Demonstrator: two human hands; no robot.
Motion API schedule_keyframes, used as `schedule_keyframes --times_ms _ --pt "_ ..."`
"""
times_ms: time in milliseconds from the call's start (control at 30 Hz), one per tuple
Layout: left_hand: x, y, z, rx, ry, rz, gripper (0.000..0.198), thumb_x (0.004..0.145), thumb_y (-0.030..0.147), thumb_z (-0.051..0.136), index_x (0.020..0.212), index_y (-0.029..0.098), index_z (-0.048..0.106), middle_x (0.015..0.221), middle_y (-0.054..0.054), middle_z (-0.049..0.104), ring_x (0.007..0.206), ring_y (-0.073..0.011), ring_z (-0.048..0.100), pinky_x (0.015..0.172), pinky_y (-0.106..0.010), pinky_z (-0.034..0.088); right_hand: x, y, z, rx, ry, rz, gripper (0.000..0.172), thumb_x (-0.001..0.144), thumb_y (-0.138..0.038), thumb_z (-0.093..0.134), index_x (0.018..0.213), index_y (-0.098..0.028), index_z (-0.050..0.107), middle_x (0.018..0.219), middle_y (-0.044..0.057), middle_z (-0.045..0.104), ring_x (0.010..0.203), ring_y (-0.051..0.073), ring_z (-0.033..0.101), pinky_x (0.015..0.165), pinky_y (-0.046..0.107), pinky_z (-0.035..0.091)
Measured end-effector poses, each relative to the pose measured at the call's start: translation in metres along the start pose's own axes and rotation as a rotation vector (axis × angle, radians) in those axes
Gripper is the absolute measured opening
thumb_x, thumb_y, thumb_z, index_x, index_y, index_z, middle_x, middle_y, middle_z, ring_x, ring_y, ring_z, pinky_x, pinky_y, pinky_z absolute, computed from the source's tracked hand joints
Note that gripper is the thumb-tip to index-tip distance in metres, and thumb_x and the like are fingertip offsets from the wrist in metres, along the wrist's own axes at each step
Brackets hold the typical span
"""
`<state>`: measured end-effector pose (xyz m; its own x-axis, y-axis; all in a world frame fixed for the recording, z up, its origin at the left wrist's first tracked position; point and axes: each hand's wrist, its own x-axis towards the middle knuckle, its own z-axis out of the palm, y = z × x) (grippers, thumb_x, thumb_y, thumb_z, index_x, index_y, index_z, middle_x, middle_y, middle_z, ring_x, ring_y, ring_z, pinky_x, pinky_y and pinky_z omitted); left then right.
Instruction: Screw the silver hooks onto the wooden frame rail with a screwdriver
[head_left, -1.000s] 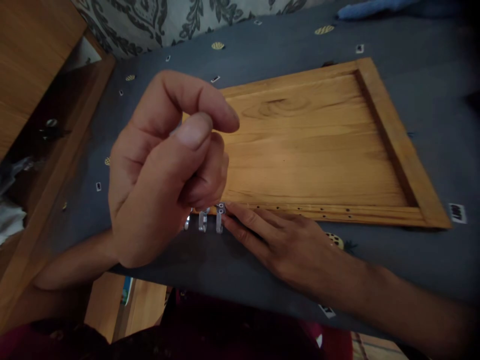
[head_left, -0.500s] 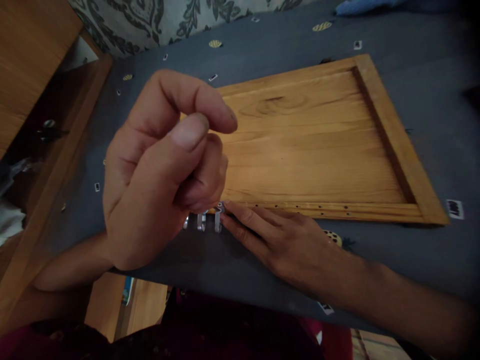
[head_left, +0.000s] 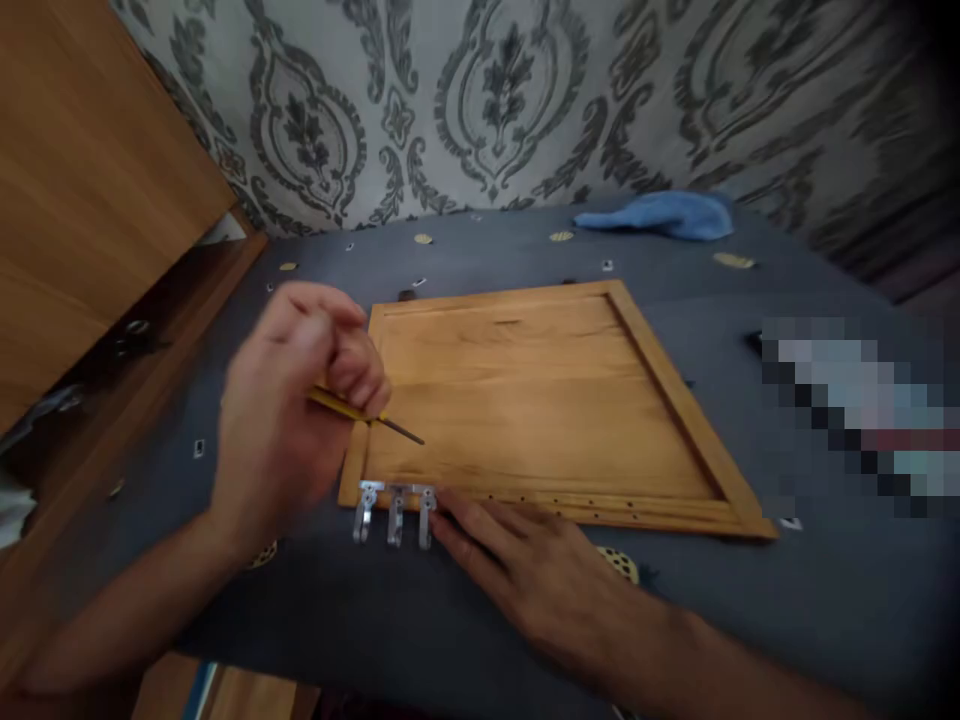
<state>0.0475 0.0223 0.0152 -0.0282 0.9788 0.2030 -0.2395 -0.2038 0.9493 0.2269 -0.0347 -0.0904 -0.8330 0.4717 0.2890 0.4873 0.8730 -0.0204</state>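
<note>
The left hand point(head_left: 289, 410) is closed in a fist above the left end of the wooden panel point(head_left: 525, 400), and it grips a screwdriver point(head_left: 341, 404) with yellow handle. The back part of this handle is hidden inside the fist; the thin metal shaft points over the panel, and I cannot tell if its tip touches the wood. The right hand point(head_left: 544, 570) lies at the near edge of the panel, its fingers stretched and close together, the fingertips at the right end of a metal hook rack point(head_left: 397, 490). Its thumb is not visible, so I cannot tell whether it pinches the rack. The rack sits on the panel's near rail, toward the left corner, with three hooks hanging past the edge. To the right of the rack, small holes run along this rail, partly covered by the hand.

The panel lies on a grey tablecloth point(head_left: 450, 620). Behind it is a crumpled blue cloth point(head_left: 667, 215); right of it, a pixelated object point(head_left: 862, 400) cannot be recognised.
</note>
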Motion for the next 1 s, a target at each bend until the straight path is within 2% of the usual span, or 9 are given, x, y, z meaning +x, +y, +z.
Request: schedule_keyframes --times_ms 67,167,233,333,467,567,733,867,1000 --pt "0.004 -0.017 -0.003 -0.014 -0.022 -0.063 0.004 0.074 0.014 0.058 0.076 0.018 0.058 0.063 0.0 0.04 0.059 -0.0098 0.042 0.056 -0.024 0.041 0.0 -0.001 -0.003 0.006 -0.03 0.023 0.044 0.083 -0.007 0.052 0.127 -0.007 0.052 0.128 0.017 0.056 0.099 0.022 0.06 0.071 0.034 0.054" --pt "0.01 -0.04 -0.007 -0.008 -0.031 -0.112 0.006 0.069 0.019 0.062 0.076 0.02 0.062 0.069 -0.001 0.043 0.069 -0.0127 0.044 0.063 -0.026 0.043 -0.001 -0.001 -0.008 0.035 -0.059 0.006 0.039 0.092 -0.015 0.045 0.13 -0.008 0.049 0.131 0.015 0.054 0.098 0.02 0.058 0.071 0.033 0.052" --pt "0.015 -0.053 -0.012 0.028 -0.042 -0.122 0.004 0.071 0.023 0.062 0.075 0.023 0.063 0.072 -0.002 0.049 0.072 -0.0156 0.045 0.063 -0.029 0.042 -0.002 -0.001 -0.008 0.047 -0.08 0.009 0.037 0.096 -0.016 0.036 0.129 -0.008 0.049 0.13 0.013 0.054 0.094 0.018 0.058 0.066 0.03 0.05" --pt "0.025 -0.068 -0.023 0.142 -0.055 -0.103 0.005 0.075 0.026 0.06 0.074 0.028 0.063 0.069 -0.001 0.055 0.072 -0.0193 0.046 0.059 -0.032 0.037 -0.003 -0.001 -0.005 0.026 -0.023 0.02 0.037 0.098 -0.017 0.03 0.128 -0.009 0.049 0.129 0.01 0.054 0.09 0.016 0.056 0.059 0.029 0.046" --pt "0.035 -0.083 -0.039 0.422 -0.092 -0.023 0.008 0.079 0.034 0.059 0.081 0.03 0.065 0.072 0.0 0.058 0.071 -0.0214 0.044 0.057 -0.031 0.03 -0.004 -0.001 -0.005 -0.017 -0.004 0.032 0.035 0.099 -0.018 0.029 0.124 -0.013 0.053 0.126 0.007 0.054 0.086 0.014 0.056 0.053 0.029 0.042" --pt "0.04 -0.09 -0.05 0.667 -0.097 0.108 0.011 0.082 0.04 0.055 0.08 0.034 0.064 0.072 0.002 0.054 0.07 -0.022 0.04 0.058 -0.031 0.027 -0.004 -0.001 -0.007 -0.052 -0.026 0.018 0.034 0.099 -0.017 0.029 0.122 -0.014 0.054 0.125 0.007 0.054 0.086 0.012 0.056 0.054 0.026 0.043" --pt "0.048 -0.091 -0.06 0.996 -0.25 0.261 0.018 0.082 0.044 0.05 0.084 0.028 0.06 0.084 0.0 0.054 0.08 -0.0231 0.05 0.072 -0.036 0.035 -0.003 -0.002 -0.007 -0.082 -0.052 0.024 0.031 0.099 -0.022 0.034 0.121 -0.017 0.054 0.128 0.009 0.052 0.083 0.012 0.056 0.052 0.025 0.044" --pt "0.049 -0.093 -0.059 1.109 -0.337 0.338 0.025 0.084 0.047 0.043 0.079 0.026 0.056 0.081 -0.001 0.051 0.079 -0.0225 0.051 0.072 -0.037 0.037 -0.004 -0.003 -0.005 -0.081 -0.018 0.028 0.033 0.099 -0.021 0.031 0.122 -0.015 0.054 0.127 0.007 0.053 0.083 0.012 0.056 0.054 0.027 0.045" --pt "0.049 -0.093 -0.056 1.146 -0.344 0.399 0.028 0.088 0.045 0.04 0.082 0.023 0.056 0.081 -0.002 0.051 0.077 -0.0196 0.051 0.071 -0.035 0.04 -0.005 -0.001 -0.007 -0.054 -0.033 0.048 0.036 0.1 -0.019 0.026 0.124 -0.015 0.053 0.127 0.005 0.055 0.085 0.013 0.055 0.051 0.028 0.043"
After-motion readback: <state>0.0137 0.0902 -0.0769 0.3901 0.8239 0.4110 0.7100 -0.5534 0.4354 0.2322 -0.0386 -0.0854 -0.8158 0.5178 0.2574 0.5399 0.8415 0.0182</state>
